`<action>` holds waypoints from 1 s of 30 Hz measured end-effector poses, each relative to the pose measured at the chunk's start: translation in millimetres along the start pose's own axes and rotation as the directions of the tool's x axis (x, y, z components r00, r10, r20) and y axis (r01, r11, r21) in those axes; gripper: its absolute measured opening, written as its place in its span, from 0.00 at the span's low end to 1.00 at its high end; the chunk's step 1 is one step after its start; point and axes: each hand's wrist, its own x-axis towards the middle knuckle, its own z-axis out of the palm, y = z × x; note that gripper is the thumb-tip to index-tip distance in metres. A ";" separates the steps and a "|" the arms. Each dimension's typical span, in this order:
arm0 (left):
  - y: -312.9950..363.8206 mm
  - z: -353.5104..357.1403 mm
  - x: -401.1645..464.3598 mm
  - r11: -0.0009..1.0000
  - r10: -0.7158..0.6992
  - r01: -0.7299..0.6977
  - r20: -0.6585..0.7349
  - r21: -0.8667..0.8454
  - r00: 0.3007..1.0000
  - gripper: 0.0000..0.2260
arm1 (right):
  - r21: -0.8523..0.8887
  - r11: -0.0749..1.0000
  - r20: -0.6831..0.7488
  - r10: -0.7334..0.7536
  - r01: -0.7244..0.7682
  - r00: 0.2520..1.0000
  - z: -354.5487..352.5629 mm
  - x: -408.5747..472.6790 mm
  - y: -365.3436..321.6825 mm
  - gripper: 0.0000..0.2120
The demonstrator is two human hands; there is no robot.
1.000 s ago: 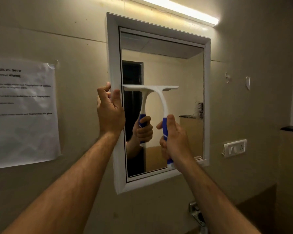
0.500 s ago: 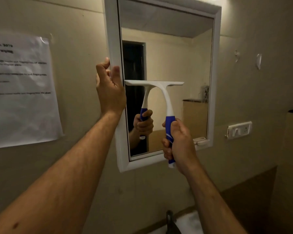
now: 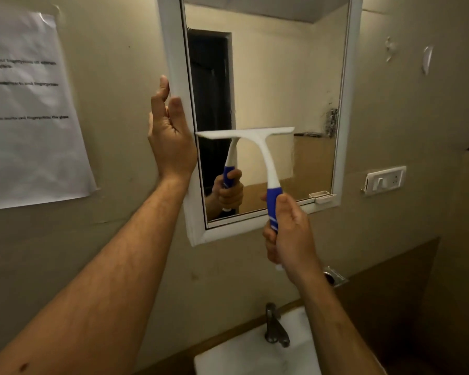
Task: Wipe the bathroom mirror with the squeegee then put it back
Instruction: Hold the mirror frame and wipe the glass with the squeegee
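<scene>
Two hands work at the mirror. Fingers of the right hand curl round the blue grip of the squeegee, whose white blade lies flat against the glass above them, across the lower half of the pane. Fingers of the left hand, left of the blade, wrap the mirror's white frame, thumb on its front edge. Below the right hand sit a metal tap and a white basin. Farther left, a printed sheet hangs on the wall; right of the mirror is a switch plate.
</scene>
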 end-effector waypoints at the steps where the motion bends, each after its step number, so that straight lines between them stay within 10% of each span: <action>1: -2.0 -0.5 -5.3 1.000 0.001 -0.001 -0.002 -0.007 1.000 0.19 | -0.016 1.000 -0.007 0.016 -0.017 1.000 -1.0 -4.1 7.1 0.29; 30: -31.1 -5.9 -39.0 1.000 0.001 0.000 -0.058 0.020 0.998 0.19 | -0.055 0.998 -0.037 0.025 -0.027 0.999 -5.1 -13.1 37.9 0.19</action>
